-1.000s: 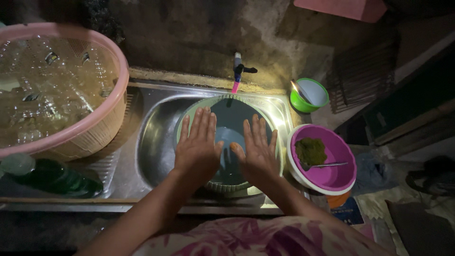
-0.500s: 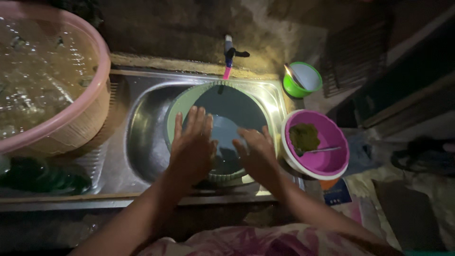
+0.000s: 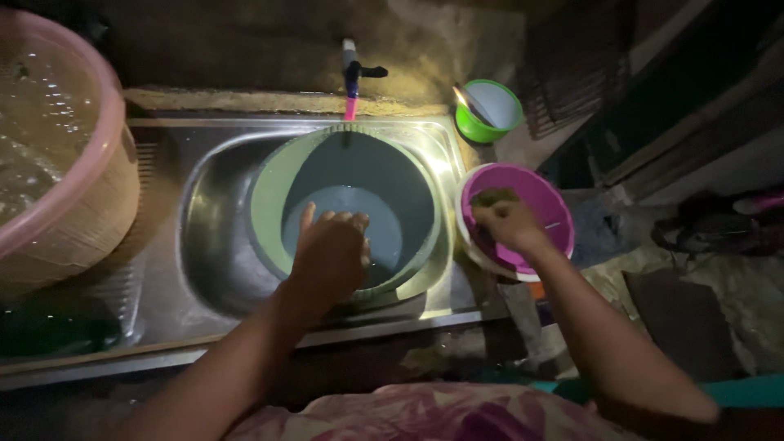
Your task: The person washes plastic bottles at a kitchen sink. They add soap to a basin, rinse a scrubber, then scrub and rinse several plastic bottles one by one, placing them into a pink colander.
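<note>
Left hand (image 3: 331, 253) curled loosely, fingers bent down into the green basin (image 3: 269, 196), knuckles up; grip half closed, fingertips at the water (image 3: 384, 224) in the basin bottom. Whether it holds anything can't be told, palm side is hidden. The basin sits inside the steel sink (image 3: 208, 237) and surrounds the left hand on all sides.

Right hand (image 3: 508, 222) is off to the right of the basin, over the purple bowl (image 3: 549, 204). Fingers pressed together and bent, grip closed on a dark green scrub pad (image 3: 492, 197) at the far side of the bowl. A thin metal piece (image 3: 554, 225), maybe a spoon handle, lies in the bowl just right of the hand; too small to be sure. The bowl sits on the sink edge, touching the basin rim side, just beside it.

Beyond the left hand, a tap (image 3: 353, 77) with pink spout stands at the back wall, over the basin's far rim. Beyond the right hand, a small green cup (image 3: 488, 110) with white inside, a utensil leaning in it.

Far left of the left hand, a big pink tub (image 3: 98, 163) of water on the drainboard, well apart. Dark green item (image 3: 49, 327) below it, unclear what. No readable packages or labels visible. Floral cloth (image 3: 425, 416) nearest the camera.
</note>
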